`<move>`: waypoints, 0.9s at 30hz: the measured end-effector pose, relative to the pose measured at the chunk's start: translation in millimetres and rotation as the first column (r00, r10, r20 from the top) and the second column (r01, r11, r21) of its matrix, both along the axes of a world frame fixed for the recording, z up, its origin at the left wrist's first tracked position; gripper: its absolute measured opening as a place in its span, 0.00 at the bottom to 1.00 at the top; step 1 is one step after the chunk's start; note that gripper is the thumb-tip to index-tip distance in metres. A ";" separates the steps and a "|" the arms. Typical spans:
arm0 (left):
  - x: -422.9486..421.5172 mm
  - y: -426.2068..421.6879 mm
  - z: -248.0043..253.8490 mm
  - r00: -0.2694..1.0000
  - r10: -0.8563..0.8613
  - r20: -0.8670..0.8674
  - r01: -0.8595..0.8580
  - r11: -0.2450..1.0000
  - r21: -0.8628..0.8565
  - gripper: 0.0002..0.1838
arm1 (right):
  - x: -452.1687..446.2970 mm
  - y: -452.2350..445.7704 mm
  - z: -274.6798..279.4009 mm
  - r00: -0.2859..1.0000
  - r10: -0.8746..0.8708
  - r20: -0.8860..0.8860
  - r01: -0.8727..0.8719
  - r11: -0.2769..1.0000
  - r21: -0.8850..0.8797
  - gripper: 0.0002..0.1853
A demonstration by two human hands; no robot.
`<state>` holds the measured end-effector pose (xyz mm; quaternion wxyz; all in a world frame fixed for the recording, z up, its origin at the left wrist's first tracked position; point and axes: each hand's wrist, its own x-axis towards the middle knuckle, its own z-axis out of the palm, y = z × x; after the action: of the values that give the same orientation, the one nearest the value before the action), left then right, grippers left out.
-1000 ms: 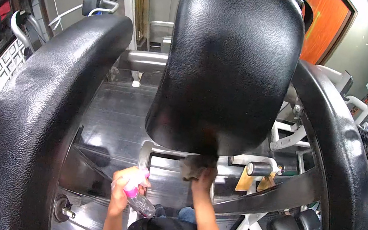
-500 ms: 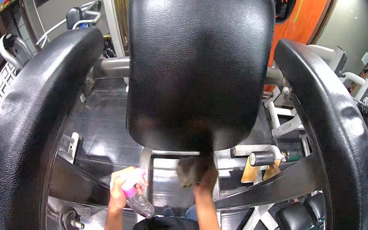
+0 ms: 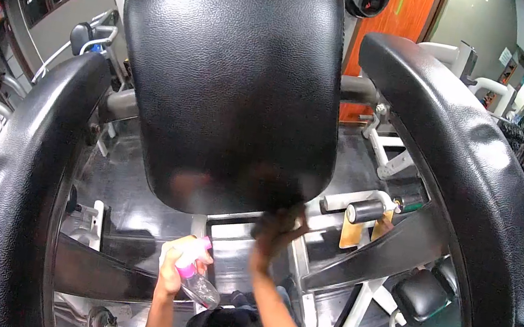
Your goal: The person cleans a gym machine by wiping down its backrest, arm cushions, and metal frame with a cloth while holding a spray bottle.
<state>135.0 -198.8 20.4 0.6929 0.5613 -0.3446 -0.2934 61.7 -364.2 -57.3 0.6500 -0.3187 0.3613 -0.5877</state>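
My left hand [image 3: 174, 263] is wrapped round the neck of a clear spray bottle [image 3: 200, 290] with a pink collar, tilted with its base to the lower right. At the lower edge of a black padded backrest [image 3: 233, 89], my right hand [image 3: 278, 232] is closed on a dark greyish cloth, blurred by motion and mostly hidden by the fingers. Whether the cloth touches the pad I cannot tell.
Curved black padded arms flank the backrest, a left pad [image 3: 28, 152] and a right pad [image 3: 464, 156]. Below right are a small foam roller [image 3: 365, 211] and a black seat [image 3: 421, 295]. A weight-plate peg [image 3: 105, 326] stands at lower left. An orange door [image 3: 397, 40] is behind.
My right hand has moved up and left with the cloth, to the backrest's lower edge. The view has shifted, so the backrest appears further left. My left hand keeps hold of the spray bottle.
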 end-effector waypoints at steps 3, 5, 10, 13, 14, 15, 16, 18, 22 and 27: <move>1.7 2.6 -3.6 0.999 0.004 -0.053 -0.005 1.000 -0.010 0.34 | 38.6 44.6 -41.4 0.960 -0.177 -0.218 0.062 0.890 -0.451 0.22; 4.3 7.9 -4.6 0.996 0.003 -0.094 -0.005 1.000 -0.024 0.32 | 39.8 60.5 -38.1 0.915 -0.168 -0.366 -0.046 0.859 -0.509 0.23; 9.3 22.8 -0.9 0.987 0.159 -0.035 -0.158 0.987 0.024 0.36 | -0.3 20.9 -9.8 0.872 -0.269 -0.410 0.040 0.873 -0.487 0.20; 10.4 31.4 -6.2 0.983 0.175 -0.059 -0.175 0.985 0.001 0.36 | -8.3 -12.4 -0.6 0.980 -0.160 -0.119 0.112 0.935 -0.336 0.22; 10.3 33.0 -6.5 0.982 0.181 -0.054 -0.181 0.983 -0.004 0.36 | -7.8 -12.6 4.4 0.958 -0.244 -0.149 0.167 0.902 -0.399 0.21; 10.8 33.7 -6.4 0.981 0.185 -0.048 -0.186 0.982 -0.012 0.36 | -3.3 -8.9 -2.0 0.959 -0.240 -0.148 0.163 0.900 -0.404 0.21; 11.3 34.3 -6.7 0.980 0.191 -0.049 -0.193 0.981 -0.020 0.36 | 4.7 -0.6 -16.6 0.885 -0.332 -0.327 0.142 0.861 -0.488 0.21; 11.3 37.4 -7.6 0.980 0.195 -0.041 -0.196 0.980 -0.017 0.36 | 22.6 26.0 -40.2 0.860 -0.263 -0.437 0.010 0.866 -0.500 0.20; 12.1 41.6 -6.1 0.980 0.191 -0.048 -0.192 0.981 -0.029 0.36 | 49.1 75.4 -43.2 0.859 -0.059 -0.509 -0.362 0.634 -0.684 0.23; 13.4 53.4 -2.5 0.969 0.246 -0.031 -0.247 0.969 -0.010 0.35 | 22.3 57.4 -12.2 0.777 -0.184 -0.602 -0.399 0.596 -0.697 0.22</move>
<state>148.4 -145.5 18.0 0.7329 0.5905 -0.2641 -0.2107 84.0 -306.8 -69.6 0.3181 -0.7699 0.2313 -0.5025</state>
